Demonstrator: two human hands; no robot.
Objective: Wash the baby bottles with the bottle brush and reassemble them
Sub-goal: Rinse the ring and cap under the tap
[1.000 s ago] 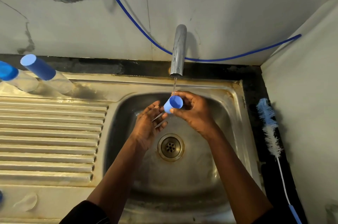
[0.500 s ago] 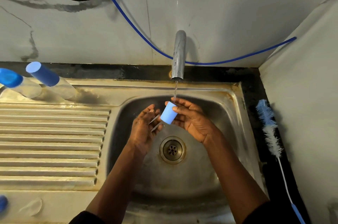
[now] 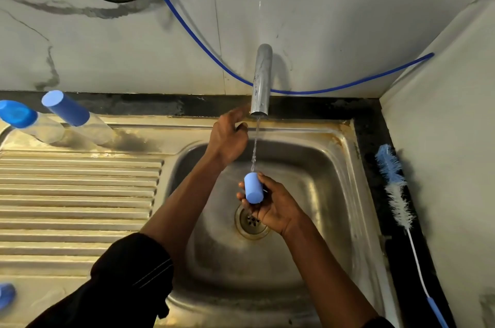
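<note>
My right hand (image 3: pixel 270 207) grips a light blue bottle cap (image 3: pixel 253 188) over the sink basin (image 3: pixel 316 167), right under a thin stream of water from the steel tap (image 3: pixel 261 81). My left hand (image 3: pixel 227 135) is raised beside the tap's spout, a fingertip close to it and the other fingers loosely curled, holding nothing. Two clear baby bottles with blue caps (image 3: pixel 67 109) (image 3: pixel 18 114) stand at the back left of the drainboard. The bottle brush (image 3: pixel 393 183), blue and white bristles on a white wire handle, lies on the dark counter to the right of the sink.
The ribbed steel drainboard (image 3: pixel 80 193) fills the left side. A blue part (image 3: pixel 6 295) lies blurred at its front left edge. The drain (image 3: pixel 250 220) sits mid-basin. A blue hose (image 3: pixel 348 85) and other cables hang along the wall. A wall closes off the right side.
My left hand left the cap and rose to the tap's spout. My right hand lowered the cap toward the drain, keeping it in the stream. The camera tilted down slightly.
</note>
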